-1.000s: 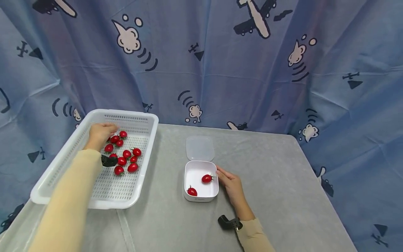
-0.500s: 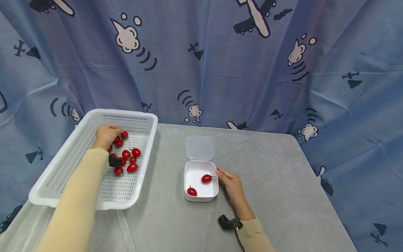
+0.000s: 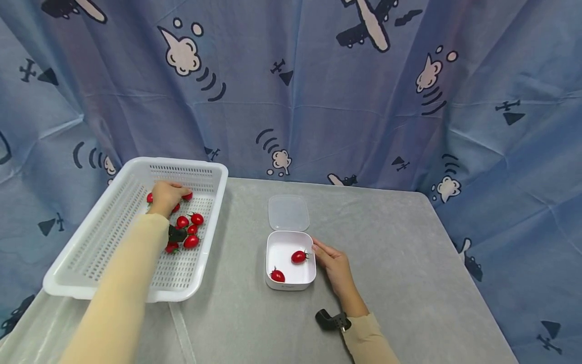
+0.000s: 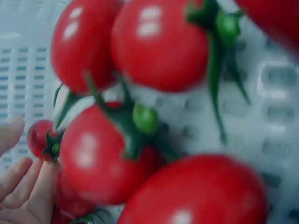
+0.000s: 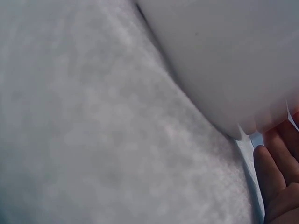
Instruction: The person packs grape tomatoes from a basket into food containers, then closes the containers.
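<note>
My left hand (image 3: 166, 197) is inside the white slotted basket (image 3: 218, 202), among red cherry tomatoes with green stems. Its fingertips touch a cherry tomato (image 3: 188, 195); in the left wrist view the thumb stands apart from that cherry tomato (image 4: 37, 138). Several more cherry tomatoes (image 4: 187, 193) crowd close to the left wrist camera. My right hand (image 3: 335, 268) rests against the right side of a small white box (image 3: 291, 287), its fingers fairly straight on the wall (image 5: 233, 60). Two cherry tomatoes (image 3: 298, 257) lie inside the box. My left forearm and hand hide part of the basket's contents.
The box's translucent lid (image 3: 288, 213) lies folded back behind it. A grey cloth covers the table (image 3: 386, 237). Behind the table hangs a blue curtain (image 3: 318, 101) with printed planes. A black wrist device (image 3: 333, 320) sits on the right wrist.
My left hand has moved rightward within the basket, and the cherry tomato at its fingertips has shifted slightly right. A cherry tomato now shows left of that hand. The right hand and box stay put.
</note>
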### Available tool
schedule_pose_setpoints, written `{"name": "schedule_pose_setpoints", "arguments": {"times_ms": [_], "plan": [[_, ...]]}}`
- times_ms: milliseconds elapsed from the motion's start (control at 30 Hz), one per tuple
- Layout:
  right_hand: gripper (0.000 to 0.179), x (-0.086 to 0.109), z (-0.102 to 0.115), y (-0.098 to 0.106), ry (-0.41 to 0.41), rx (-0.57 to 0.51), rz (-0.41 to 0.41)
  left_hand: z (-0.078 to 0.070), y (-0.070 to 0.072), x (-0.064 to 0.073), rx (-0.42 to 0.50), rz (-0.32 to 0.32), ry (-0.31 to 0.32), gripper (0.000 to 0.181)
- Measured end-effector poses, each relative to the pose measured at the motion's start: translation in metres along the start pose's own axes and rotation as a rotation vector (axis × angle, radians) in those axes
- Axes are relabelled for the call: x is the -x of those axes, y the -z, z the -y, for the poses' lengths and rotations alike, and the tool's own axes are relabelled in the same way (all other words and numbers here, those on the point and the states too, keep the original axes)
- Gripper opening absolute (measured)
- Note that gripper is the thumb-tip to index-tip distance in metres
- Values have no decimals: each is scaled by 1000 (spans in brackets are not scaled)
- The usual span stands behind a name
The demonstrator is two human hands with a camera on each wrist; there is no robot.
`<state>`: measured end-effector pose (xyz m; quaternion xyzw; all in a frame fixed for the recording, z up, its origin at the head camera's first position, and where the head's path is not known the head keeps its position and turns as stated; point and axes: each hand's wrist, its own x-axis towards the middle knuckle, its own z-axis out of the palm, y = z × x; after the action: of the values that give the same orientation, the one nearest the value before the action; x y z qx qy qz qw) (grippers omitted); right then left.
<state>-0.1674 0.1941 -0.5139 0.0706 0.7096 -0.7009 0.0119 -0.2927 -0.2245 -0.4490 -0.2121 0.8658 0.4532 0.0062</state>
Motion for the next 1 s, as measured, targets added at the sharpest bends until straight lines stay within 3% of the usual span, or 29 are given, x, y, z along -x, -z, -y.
{"name": "schedule_pose_setpoints", "arguments": {"times_ms": [367,667,833,1000], "plan": [[39,-1,4,2,9,36,-4,-1,-10,-1,-39,-27,-14,38],[40,1,3,-1,10,44,9,-11,9,10,102,17,30,47],[40,2,2,-3,6,38,8,-28,21,21,217,39,-33,50],[39,3,3,-1,-4,33,-14,-47,26,47,369,160,-158,53]]}}
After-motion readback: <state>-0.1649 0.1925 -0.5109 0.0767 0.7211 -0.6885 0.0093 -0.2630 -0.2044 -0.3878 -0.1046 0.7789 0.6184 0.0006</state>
